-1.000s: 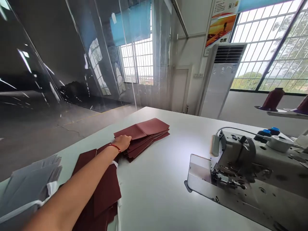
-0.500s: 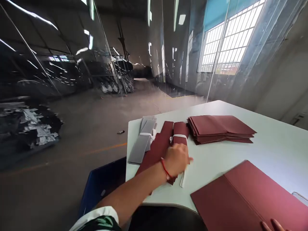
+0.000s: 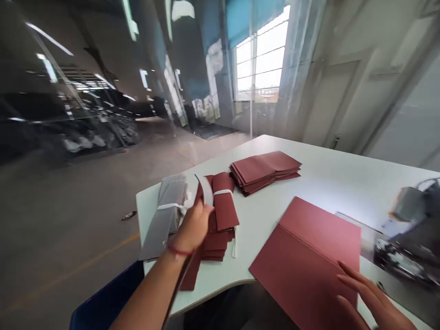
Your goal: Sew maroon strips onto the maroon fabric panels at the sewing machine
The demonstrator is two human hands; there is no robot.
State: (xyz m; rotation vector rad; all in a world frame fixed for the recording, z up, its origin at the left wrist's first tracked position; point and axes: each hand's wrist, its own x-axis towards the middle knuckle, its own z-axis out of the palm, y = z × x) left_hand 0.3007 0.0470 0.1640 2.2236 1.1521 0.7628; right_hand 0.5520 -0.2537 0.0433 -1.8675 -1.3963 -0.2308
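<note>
My left hand (image 3: 194, 227), with a red band at the wrist, is closed on a long dark red strip (image 3: 205, 189) whose pale underside curls up past the fingers. Beside it lie a bundle of dark red pieces (image 3: 225, 211) tied with white band and a grey bundle (image 3: 165, 220) tied likewise. A large dark red folded panel (image 3: 309, 261) lies flat at the right. My right hand (image 3: 366, 293) rests on its right edge, fingers spread.
A stack of dark red panels (image 3: 264, 169) sits toward the back of the white table (image 3: 343, 178). A sewing machine (image 3: 409, 238) stands at the right. Below the table's left edge is a blue bin (image 3: 106, 298).
The view has turned to the right, bringing in the machine. My left hand has moved from the tied red bundle to the strip on its left and lifted it. More of my right hand shows.
</note>
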